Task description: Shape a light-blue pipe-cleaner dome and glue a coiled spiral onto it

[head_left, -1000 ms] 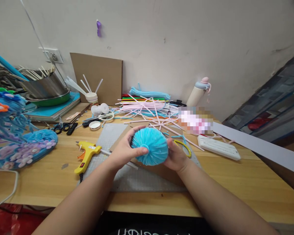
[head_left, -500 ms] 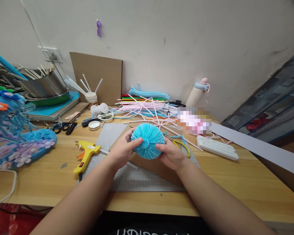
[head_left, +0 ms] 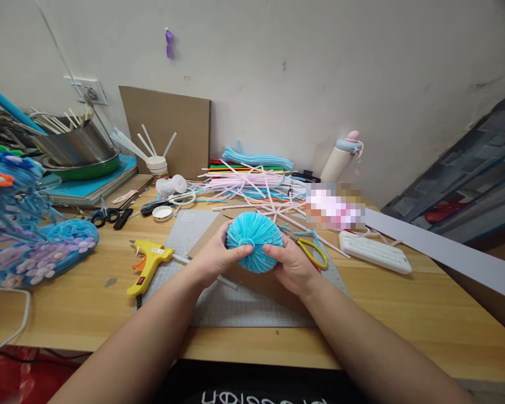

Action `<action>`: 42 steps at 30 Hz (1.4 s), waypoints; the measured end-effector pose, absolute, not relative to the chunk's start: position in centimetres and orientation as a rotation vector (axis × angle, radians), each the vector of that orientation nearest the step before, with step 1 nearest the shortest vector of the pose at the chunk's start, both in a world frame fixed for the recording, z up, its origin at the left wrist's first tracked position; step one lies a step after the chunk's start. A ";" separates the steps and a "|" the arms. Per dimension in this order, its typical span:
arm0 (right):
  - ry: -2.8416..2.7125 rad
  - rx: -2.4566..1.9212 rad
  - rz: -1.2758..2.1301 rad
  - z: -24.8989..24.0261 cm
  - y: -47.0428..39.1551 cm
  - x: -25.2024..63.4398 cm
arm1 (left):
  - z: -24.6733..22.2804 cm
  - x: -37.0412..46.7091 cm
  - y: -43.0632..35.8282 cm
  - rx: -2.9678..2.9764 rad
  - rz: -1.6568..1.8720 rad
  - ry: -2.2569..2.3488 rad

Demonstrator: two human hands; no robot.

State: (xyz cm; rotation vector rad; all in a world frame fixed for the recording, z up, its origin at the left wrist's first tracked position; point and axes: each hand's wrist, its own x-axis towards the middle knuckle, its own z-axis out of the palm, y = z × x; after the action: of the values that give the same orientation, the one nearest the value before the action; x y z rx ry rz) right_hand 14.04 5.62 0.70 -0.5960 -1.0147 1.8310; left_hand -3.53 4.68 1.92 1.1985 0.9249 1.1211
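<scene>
A round, fuzzy blue pipe-cleaner ball [head_left: 255,227] with ribs running out from a small coiled centre is held between both hands. My left hand [head_left: 214,253] grips its left side, thumb pressed on the coil. On the right side, my right hand [head_left: 293,264] closes round it with the thumb on the front; the other fingers are mostly hidden behind. Below the ball lie a piece of cardboard [head_left: 256,289] and a grey cutting mat [head_left: 219,311]. A yellow hot glue gun [head_left: 151,264] rests to the left of my left hand, a glue stick [head_left: 227,281] nearer.
Pink and blue pipe cleaners [head_left: 248,182] are heaped at the back. Scissors [head_left: 104,214] and a paper cup [head_left: 156,166] stand left of them. A blue flowered pipe-cleaner piece [head_left: 46,252] occupies the left. Rightward are yellow-handled pliers [head_left: 315,255], a white power strip [head_left: 374,252] and a bottle [head_left: 339,160].
The ball has tilted slightly, its coiled centre now a little lower and further left. My left thumb has moved onto the coil. Both hands keep their hold.
</scene>
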 end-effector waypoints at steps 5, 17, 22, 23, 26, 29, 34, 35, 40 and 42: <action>-1.011 -0.632 1.812 0.6 5.6 13.8 | 1.7 -3.4 4.8 1.234 1.143 0.974; -0.871 -0.651 1.773 0.6 5.4 13.3 | 1.0 -3.5 5.6 1.208 1.355 1.255; -0.872 -0.649 1.725 0.6 5.4 13.2 | 1.9 -3.8 5.2 1.753 1.563 1.390; -0.877 -0.650 1.725 0.6 5.4 13.2 | 2.0 -3.7 5.0 1.837 1.557 1.372; -0.869 -0.642 1.717 0.7 5.1 13.1 | 2.0 -3.4 4.6 1.995 1.540 1.329; -0.842 -0.640 1.687 0.7 4.9 12.9 | 1.5 -3.2 4.5 2.061 1.557 1.321; -0.830 -0.652 1.664 0.5 4.9 12.7 | 0.9 -3.0 4.6 2.060 1.594 1.300; -0.829 -0.652 1.661 0.5 5.0 12.6 | 0.8 -3.0 4.6 2.055 1.592 1.298; -0.823 -0.662 1.644 0.4 5.1 12.7 | 0.6 -2.9 4.6 2.046 1.567 1.291; -0.825 -0.665 1.655 0.4 5.0 12.8 | 0.6 -2.9 4.6 2.044 1.566 1.279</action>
State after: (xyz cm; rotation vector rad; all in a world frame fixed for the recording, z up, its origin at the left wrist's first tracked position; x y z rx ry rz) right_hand 12.82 5.03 0.45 -0.6652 -0.8251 1.6553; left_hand -2.91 4.62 0.57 2.0444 1.2794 1.5663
